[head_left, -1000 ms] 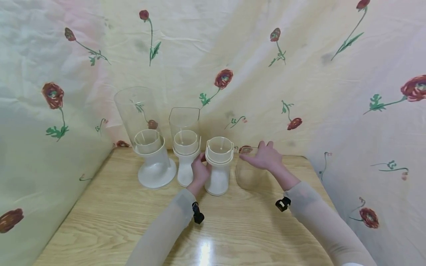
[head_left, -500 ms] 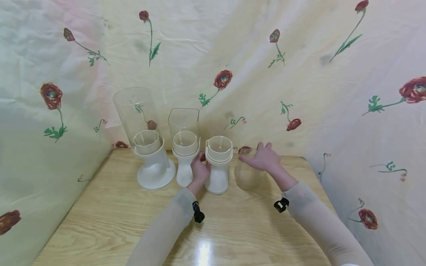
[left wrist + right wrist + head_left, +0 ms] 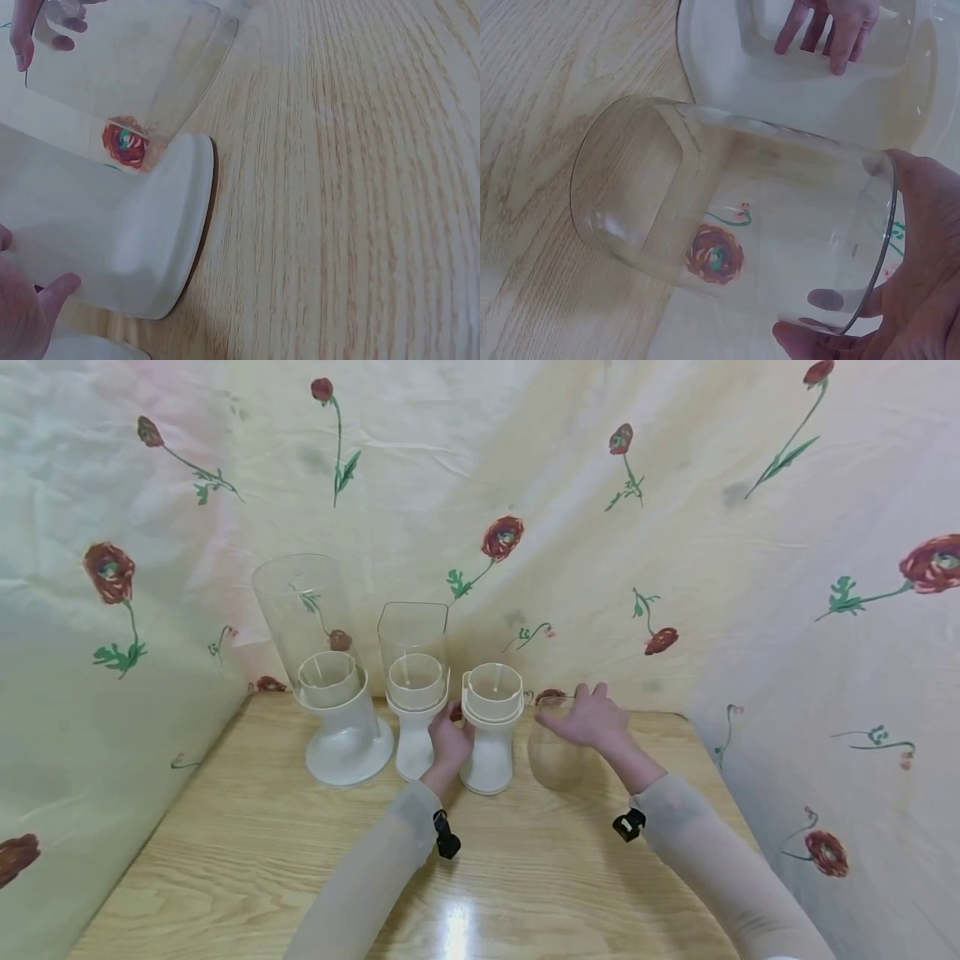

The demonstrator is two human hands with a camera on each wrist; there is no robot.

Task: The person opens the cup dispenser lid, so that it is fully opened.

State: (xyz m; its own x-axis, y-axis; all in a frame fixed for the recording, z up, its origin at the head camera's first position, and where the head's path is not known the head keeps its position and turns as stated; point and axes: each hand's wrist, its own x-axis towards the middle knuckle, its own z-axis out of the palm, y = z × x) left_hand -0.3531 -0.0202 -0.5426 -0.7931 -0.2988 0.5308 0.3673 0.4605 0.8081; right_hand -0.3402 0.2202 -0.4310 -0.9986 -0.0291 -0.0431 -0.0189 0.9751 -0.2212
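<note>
In the head view my left hand (image 3: 452, 743) reaches between two white stands and holds the left side of the right-hand white stand (image 3: 489, 760), which has a ring-shaped cup on top. Its thumb (image 3: 60, 292) lies against the stand's smooth side in the left wrist view. To the right, my right hand (image 3: 592, 720) grips the upper rim of a clear container (image 3: 555, 756), thumb on one side and fingers on the other. The right wrist view shows the clear container (image 3: 780, 217) close up, see-through and with nothing visible inside.
A middle white stand (image 3: 414, 739) and a left white stand (image 3: 348, 743) with a wide round base stand in the row. Behind them rise a clear squarish container (image 3: 412, 627) and a tall clear cylinder (image 3: 300, 602). Flowered cloth (image 3: 420, 527) encloses the wooden table (image 3: 525, 877).
The held white stand has shifted slightly away from me, with my left hand still on it. My right hand and the clear container have barely moved, a touch to the left.
</note>
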